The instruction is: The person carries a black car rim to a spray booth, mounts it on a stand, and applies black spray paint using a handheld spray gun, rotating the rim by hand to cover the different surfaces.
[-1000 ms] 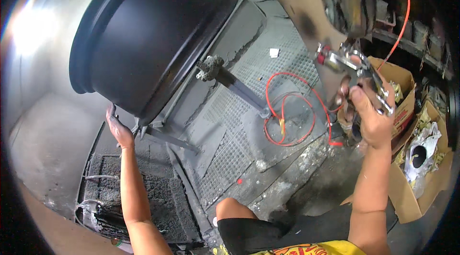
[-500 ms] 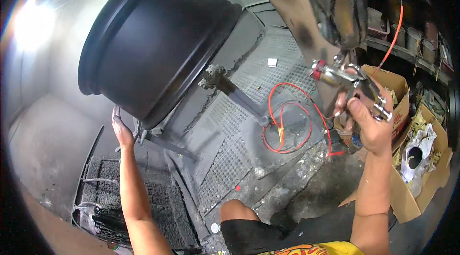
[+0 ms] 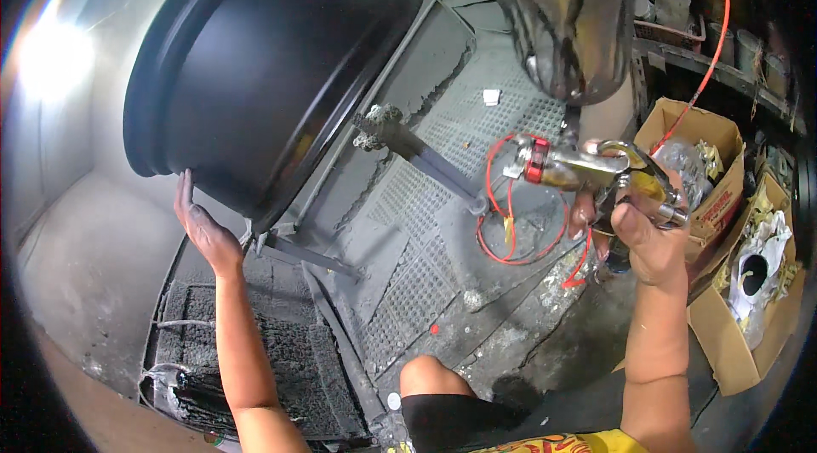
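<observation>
At the upper left of the frame, a large matte black, drum-shaped wheel rim (image 3: 272,78), tilted. Reaches up to its lower edge with the bare left hand (image 3: 209,236), fingers straight and close together, fingertips against the edge; cannot tell how firmly. Holds, right of centre, a shiny silver metal spray gun (image 3: 591,165) with a red collar and metal cup (image 3: 568,36) above, the right hand (image 3: 654,247) wrapped around its handle. At centre, a grey metal bar (image 3: 434,168) with a crusted knob; beneath the gun, a coiled orange-red hose (image 3: 519,262); at the right edge, brown cardboard boxes (image 3: 728,359).
</observation>
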{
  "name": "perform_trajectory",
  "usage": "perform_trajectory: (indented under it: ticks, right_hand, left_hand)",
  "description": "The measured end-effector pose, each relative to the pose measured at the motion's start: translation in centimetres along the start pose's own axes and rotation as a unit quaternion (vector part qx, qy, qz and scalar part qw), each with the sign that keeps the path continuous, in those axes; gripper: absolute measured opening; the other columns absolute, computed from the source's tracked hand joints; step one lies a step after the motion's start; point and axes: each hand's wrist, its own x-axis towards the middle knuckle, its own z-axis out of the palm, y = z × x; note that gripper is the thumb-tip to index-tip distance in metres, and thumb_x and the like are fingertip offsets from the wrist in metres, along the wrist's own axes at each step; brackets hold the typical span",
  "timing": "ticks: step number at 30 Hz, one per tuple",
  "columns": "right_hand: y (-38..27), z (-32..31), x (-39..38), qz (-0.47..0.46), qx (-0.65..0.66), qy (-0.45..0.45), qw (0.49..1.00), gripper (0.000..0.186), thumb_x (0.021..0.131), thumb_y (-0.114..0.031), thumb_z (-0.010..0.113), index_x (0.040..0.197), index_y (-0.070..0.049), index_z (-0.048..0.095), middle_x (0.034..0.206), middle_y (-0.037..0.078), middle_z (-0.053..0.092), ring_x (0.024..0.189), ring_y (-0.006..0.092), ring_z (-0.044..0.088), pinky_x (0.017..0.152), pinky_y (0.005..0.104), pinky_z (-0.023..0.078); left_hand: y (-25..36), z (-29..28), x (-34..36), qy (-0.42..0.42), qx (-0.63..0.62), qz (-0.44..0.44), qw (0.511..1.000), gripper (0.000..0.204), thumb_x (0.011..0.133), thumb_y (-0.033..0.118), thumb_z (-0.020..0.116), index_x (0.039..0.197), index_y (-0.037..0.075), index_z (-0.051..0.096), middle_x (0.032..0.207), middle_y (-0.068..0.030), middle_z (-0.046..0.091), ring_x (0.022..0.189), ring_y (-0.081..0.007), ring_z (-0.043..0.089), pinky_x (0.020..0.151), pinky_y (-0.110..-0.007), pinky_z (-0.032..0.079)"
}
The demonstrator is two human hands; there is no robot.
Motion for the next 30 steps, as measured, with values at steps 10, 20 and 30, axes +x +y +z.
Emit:
perform_trajectory:
  ticks: [10,20,30]
  right_hand:
    - [2.6,-1.8,2.2,-0.087,-0.125,0.114,0.982,0.051,0.096,-0.021,0.066,0.139,0.003,0.052,0.098,0.008,0.070,0.080,0.0110,0.064,0.054,0.0205,0.045]
    - [9.1,-1.6,3.3,-0.120,-0.062,0.116,0.984,0.049,0.097,-0.023,0.067,0.136,0.003,0.055,0.102,0.008,0.071,0.081,0.0117,0.065,0.054,0.0225,0.048]
    - [20.4,0.1,-0.8,-0.017,-0.009,0.021,1.000,0.043,0.097,-0.025,0.068,0.129,0.002,0.057,0.107,0.012,0.070,0.083,0.0172,0.069,0.059,0.0306,0.057]
  left_hand:
    - [-3.6,0.7,-1.9,0.011,-0.110,-0.143,0.984,0.055,0.109,0.038,0.025,0.140,0.001,0.053,0.146,-0.0140,0.049,0.138,-0.0288,0.043,0.115,-0.047,0.029]
    - [-7.0,1.4,-2.4,0.064,-0.287,-0.295,0.909,0.060,0.109,0.044,0.026,0.140,-0.004,0.045,0.148,-0.0186,0.047,0.139,-0.0310,0.042,0.117,-0.048,0.028]
    - [-6.3,2.8,-2.8,0.073,-0.283,-0.274,0.916,0.071,0.108,0.050,0.024,0.138,-0.013,0.038,0.148,-0.0261,0.041,0.139,-0.0377,0.039,0.119,-0.049,0.031]
